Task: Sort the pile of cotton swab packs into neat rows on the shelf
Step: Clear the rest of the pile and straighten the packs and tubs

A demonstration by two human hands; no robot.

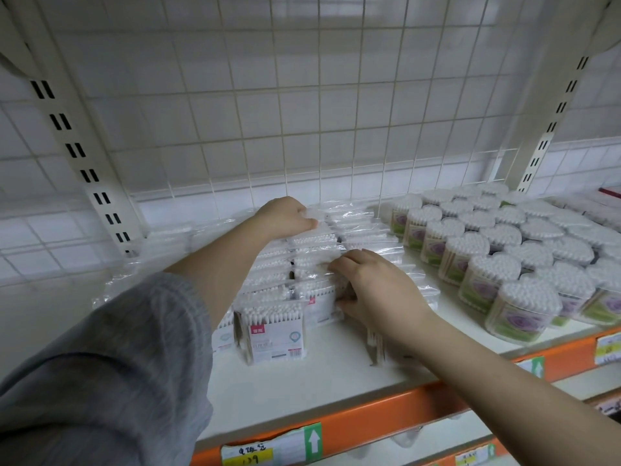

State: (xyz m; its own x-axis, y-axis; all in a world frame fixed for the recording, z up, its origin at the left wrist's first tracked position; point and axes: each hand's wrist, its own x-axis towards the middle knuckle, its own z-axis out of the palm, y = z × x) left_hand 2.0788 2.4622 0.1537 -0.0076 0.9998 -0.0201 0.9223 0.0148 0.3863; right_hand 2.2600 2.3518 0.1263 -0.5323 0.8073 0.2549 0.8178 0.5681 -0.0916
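Your left hand (285,215) reaches to the back of the shelf (302,381), its grip curled over the far cotton swab packs (299,274). Your right hand (373,287) rests on the row's right side — fingers bent round one pack's top, thumb low — beside the heart-shaped tubs (497,250).

I see a white flat shelf (295,381) with an orange front edge. Clear bags of cotton swabs (275,327) stand in rows beside heart-shaped swab tubs (524,307).

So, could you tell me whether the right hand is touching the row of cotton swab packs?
Touching: in the head view the right hand lies against the row of cotton swab packs, fingertips curled onto the plastic.
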